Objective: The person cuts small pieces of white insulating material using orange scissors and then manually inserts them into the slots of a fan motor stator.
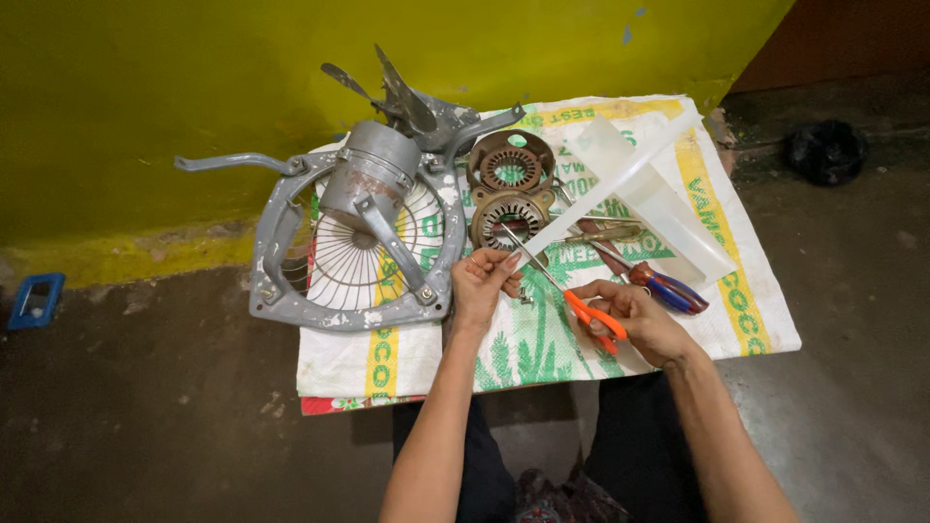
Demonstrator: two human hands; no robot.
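The right hand [635, 315] grips orange-handled scissors [567, 295] (blades parted) at a translucent white strip [605, 194]; the left hand [481, 281] pinches that strip's lower end over the woven sack [736, 291].

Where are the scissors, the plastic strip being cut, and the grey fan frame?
scissors [572, 302], head view, on the blades near the pivot.
translucent plastic strip [620, 179], head view, mid-length.
grey fan frame [281, 228], head view, left rim.
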